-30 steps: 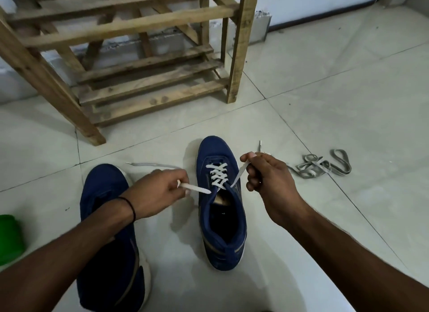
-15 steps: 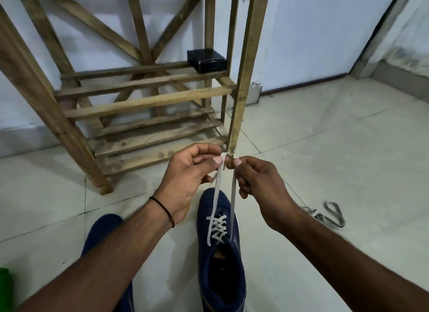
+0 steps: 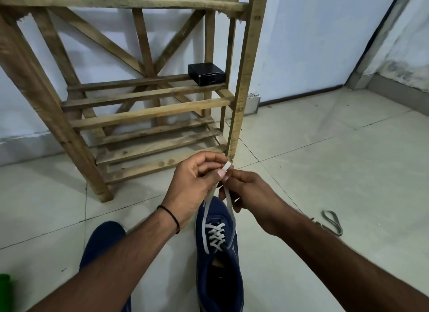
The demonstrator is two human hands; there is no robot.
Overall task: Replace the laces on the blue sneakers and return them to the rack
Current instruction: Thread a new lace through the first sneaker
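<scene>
Blue sneakers sit on the tiles before the rack [image 3: 148, 112]: the left sneaker [image 3: 102, 239] is half hidden by a forearm, the right sneaker [image 3: 216, 209] is partly laced. A second ago the lace [image 3: 204, 228] ends were held apart and low — now both are pinched together above the toe by the left hand [image 3: 192, 184] and right hand [image 3: 253, 193], probably to be evened. Only the lower eyelets are crossed in white; old laces [image 3: 332, 221] lie far right

No text can be read; a small mark on the black box [image 3: 206, 73] is too blurred
</scene>
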